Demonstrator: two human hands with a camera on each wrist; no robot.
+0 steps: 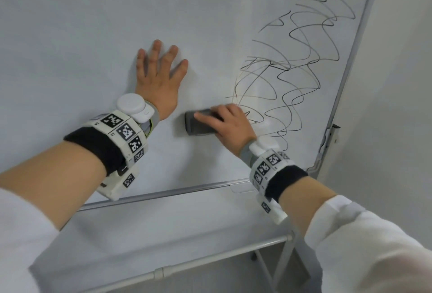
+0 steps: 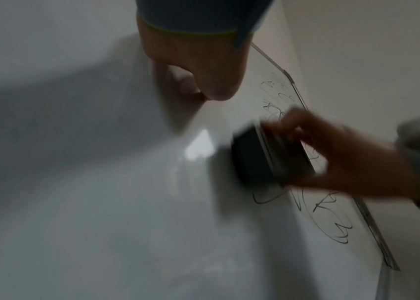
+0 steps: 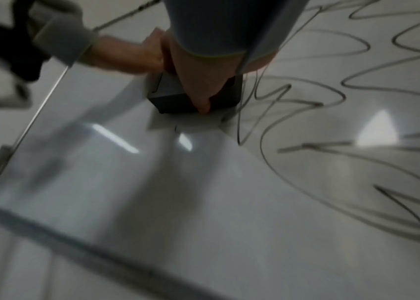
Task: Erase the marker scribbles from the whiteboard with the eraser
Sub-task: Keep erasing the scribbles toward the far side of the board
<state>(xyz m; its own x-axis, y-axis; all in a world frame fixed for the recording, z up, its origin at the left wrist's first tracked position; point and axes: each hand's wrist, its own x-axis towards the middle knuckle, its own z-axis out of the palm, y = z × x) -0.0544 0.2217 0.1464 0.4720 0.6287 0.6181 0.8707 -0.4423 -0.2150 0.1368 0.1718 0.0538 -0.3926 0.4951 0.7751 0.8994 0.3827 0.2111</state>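
A white whiteboard (image 1: 70, 47) fills the head view. Black marker scribbles (image 1: 297, 63) cover its right part, running from the top right down to the lower middle. My right hand (image 1: 230, 122) grips a dark grey eraser (image 1: 198, 124) and holds it flat against the board at the left edge of the scribbles. In the right wrist view the eraser (image 3: 175, 97) sits under my fingers beside the scribbles (image 3: 332, 121). My left hand (image 1: 161, 75) lies flat on the bare board with fingers spread, just up and left of the eraser (image 2: 260, 160).
The board's metal frame (image 1: 350, 70) runs down the right side. A marker ledge (image 1: 163, 193) runs along the bottom edge. Below it are the white stand bars (image 1: 210, 257). A pale wall (image 1: 397, 82) lies to the right.
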